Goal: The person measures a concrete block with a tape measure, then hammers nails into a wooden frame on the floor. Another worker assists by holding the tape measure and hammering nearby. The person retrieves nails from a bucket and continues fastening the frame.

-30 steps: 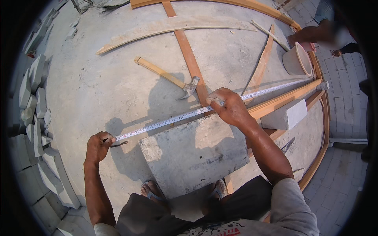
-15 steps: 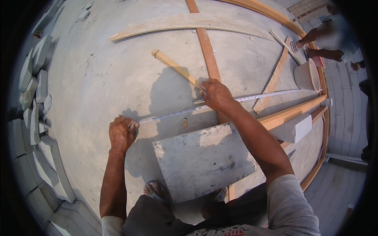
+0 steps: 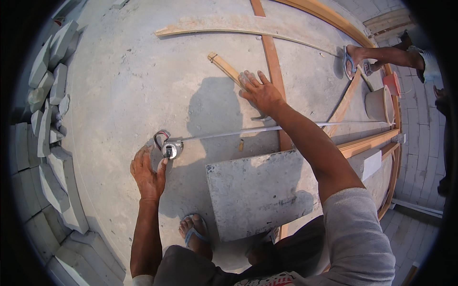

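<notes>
A round silver tape measure (image 3: 172,149) with a strap loop lies on the concrete floor. Its pale blade (image 3: 229,135) runs right, under my right forearm, toward a bucket. My left hand (image 3: 149,176) is open beside the case, thumb tip close against it; whether they touch I cannot tell. Fingers spread, my right hand (image 3: 261,93) is over the inner end of a wooden handle (image 3: 223,68). A curved dark metal claw (image 3: 260,117) shows below that hand, like a hammer's; what joins it to the handle is hidden.
A grey slab (image 3: 260,195) lies before my feet. Wooden beams (image 3: 367,143) and a long board (image 3: 229,25) lie on the floor. Light blocks (image 3: 59,83) are piled left. A bucket (image 3: 379,105) stands right, near another person's sandalled foot (image 3: 352,59).
My left hand has let go of the tape case, which now shows. My right hand's fingers have spread. The view has shifted slightly, and the other person's foot has come forward.
</notes>
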